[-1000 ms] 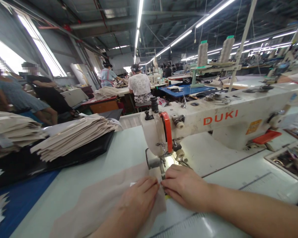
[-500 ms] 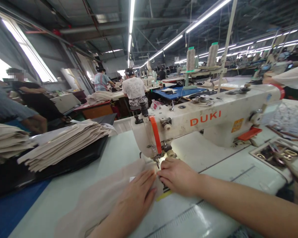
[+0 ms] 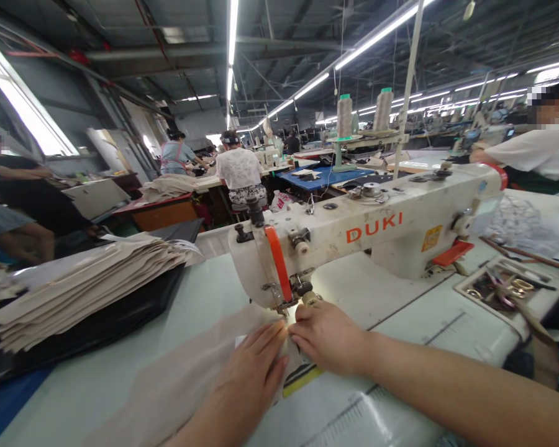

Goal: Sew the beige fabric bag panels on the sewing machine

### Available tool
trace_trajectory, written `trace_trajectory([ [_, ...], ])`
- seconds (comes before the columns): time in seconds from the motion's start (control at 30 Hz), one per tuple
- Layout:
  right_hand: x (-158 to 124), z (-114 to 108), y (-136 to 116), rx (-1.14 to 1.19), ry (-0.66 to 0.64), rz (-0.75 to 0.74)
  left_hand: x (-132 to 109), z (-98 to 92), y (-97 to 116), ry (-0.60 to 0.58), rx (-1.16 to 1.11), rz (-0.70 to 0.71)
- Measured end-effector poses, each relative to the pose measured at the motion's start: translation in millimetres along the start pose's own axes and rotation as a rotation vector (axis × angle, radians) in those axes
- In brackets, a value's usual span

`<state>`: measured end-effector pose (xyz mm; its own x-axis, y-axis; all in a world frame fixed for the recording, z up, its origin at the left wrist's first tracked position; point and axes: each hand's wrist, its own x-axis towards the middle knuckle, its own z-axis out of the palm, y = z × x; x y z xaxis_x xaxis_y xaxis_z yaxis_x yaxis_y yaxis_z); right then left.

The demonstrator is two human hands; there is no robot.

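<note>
A white DUKI sewing machine (image 3: pixel 372 230) stands on the pale table (image 3: pixel 205 292). A beige fabric piece (image 3: pixel 186 379) lies under its needle area. My left hand (image 3: pixel 251 379) rests flat on the fabric, fingers stretched toward the needle. My right hand (image 3: pixel 328 338) presses down on the fabric edge right beside the presser foot, fingers curled down onto the cloth. A small white label (image 3: pixel 241 341) shows between my left fingers, and a yellow and black tag (image 3: pixel 300 377) peeks out below my right hand.
A stack of beige cut pieces (image 3: pixel 84 285) lies on a black tray at left. A tray with scissors and tools (image 3: pixel 503 288) sits at right. Thread cones (image 3: pixel 382 108) stand behind. Other people work at tables beyond, and one in white sits at far right.
The view has shifted, so the machine sits further left. Both hands stayed on the fabric at the needle, and the yellow and black tag now shows more below my right hand.
</note>
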<state>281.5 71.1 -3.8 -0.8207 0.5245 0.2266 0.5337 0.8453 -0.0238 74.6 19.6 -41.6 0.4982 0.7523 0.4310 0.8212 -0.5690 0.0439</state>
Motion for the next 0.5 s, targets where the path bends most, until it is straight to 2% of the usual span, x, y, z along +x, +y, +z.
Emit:
trace_trajectory([
  [0.23, -0.1, 3.1, 0.8, -0.024, 0.032, -0.010, 2.6, -1.6, -1.3, 0.038, 0.010, 0.036],
  [0.5, 0.7, 3.7, 1.0, -0.037, 0.007, -0.012, 4.3, -1.3, -0.7, 0.052, 0.053, 0.083],
])
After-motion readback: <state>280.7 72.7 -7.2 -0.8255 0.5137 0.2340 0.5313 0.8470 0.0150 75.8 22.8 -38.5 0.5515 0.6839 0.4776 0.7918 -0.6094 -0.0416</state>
